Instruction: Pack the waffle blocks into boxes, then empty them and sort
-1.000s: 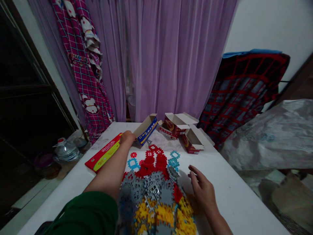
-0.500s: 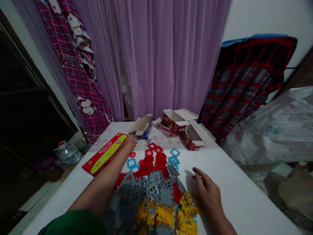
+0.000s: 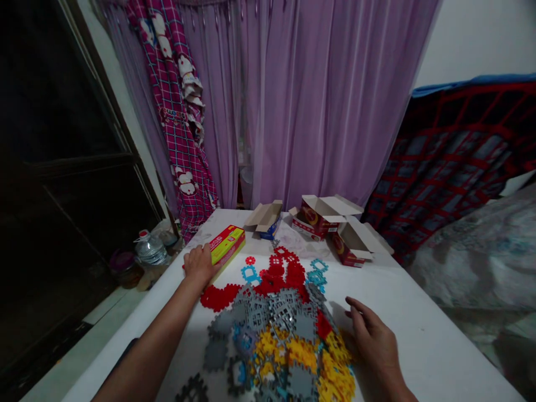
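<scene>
Left hand (image 3: 199,267) against red toy box (image 3: 227,245)

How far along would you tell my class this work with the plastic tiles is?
Done: the cardboard boxes stand open, and red tiles and blue tiles lie in loose groups on the far side. In hand: the left hand is at the near end of a red-and-yellow box; the right hand is open beside the heap. Left: grey and yellow tiles lie mixed in a heap.
</scene>
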A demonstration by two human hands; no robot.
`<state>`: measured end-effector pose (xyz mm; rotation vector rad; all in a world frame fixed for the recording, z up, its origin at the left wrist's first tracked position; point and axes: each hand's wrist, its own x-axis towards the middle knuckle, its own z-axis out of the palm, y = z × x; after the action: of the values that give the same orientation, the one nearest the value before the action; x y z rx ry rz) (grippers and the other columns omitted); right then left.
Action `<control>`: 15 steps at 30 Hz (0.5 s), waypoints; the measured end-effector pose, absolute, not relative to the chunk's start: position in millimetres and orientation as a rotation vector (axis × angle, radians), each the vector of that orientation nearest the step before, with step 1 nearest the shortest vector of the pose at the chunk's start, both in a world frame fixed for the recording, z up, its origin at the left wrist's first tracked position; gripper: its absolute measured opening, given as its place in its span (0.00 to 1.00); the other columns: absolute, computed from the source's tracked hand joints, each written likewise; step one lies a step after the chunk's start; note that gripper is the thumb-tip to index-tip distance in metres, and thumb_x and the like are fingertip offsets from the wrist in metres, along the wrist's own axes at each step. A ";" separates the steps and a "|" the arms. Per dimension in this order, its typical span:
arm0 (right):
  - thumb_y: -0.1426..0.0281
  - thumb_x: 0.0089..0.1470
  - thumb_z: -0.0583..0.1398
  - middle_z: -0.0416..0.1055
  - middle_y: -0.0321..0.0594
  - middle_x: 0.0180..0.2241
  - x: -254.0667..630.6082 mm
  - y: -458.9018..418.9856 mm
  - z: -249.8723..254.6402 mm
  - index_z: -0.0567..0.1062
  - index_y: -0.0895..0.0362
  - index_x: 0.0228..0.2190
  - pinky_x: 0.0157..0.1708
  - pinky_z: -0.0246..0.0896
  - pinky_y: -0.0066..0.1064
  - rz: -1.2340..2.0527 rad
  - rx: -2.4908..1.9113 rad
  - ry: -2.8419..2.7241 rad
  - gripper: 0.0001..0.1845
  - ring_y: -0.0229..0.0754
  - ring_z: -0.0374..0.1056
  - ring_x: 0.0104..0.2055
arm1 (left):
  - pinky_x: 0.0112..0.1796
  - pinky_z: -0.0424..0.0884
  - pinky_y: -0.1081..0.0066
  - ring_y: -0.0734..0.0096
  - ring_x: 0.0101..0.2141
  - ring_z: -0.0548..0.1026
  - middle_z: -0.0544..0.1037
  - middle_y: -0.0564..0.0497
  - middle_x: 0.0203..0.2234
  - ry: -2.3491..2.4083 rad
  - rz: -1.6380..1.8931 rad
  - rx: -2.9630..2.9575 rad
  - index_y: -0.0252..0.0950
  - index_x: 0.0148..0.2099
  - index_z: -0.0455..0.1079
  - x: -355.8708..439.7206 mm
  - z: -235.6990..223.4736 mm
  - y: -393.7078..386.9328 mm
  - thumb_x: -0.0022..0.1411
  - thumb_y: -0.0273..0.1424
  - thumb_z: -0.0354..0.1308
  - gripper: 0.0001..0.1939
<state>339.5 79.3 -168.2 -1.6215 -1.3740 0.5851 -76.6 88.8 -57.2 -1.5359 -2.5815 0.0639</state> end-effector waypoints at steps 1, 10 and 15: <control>0.49 0.45 0.54 0.80 0.43 0.32 341.6 76.9 -167.1 0.80 0.55 0.41 0.36 0.72 0.38 0.586 -1.628 -1.380 0.30 0.51 0.77 0.37 | 0.51 0.59 0.58 0.51 0.54 0.67 0.70 0.37 0.54 -2.624 0.075 -1.518 0.35 0.60 0.59 -79.0 -58.6 88.8 0.57 0.44 0.58 0.32; 0.47 0.43 0.55 0.80 0.41 0.30 363.1 60.4 -154.4 0.79 0.54 0.41 0.31 0.72 0.36 0.580 -1.651 -1.418 0.32 0.52 0.77 0.35 | 0.49 0.57 0.59 0.51 0.51 0.68 0.71 0.37 0.49 -2.569 -0.105 -1.522 0.34 0.59 0.60 -73.5 -67.7 84.3 0.57 0.41 0.60 0.30; 0.47 0.43 0.56 0.80 0.40 0.31 373.6 55.9 -156.0 0.80 0.53 0.42 0.30 0.73 0.35 0.567 -1.650 -1.464 0.31 0.52 0.77 0.38 | 0.49 0.56 0.59 0.54 0.51 0.67 0.70 0.40 0.50 -2.425 -0.236 -1.623 0.38 0.58 0.61 -56.2 -53.2 68.2 0.61 0.40 0.58 0.25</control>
<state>373.6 55.9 -156.0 -1.6500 -1.4637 0.5675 -56.2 68.2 -53.2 -1.6233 -2.4250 -0.2359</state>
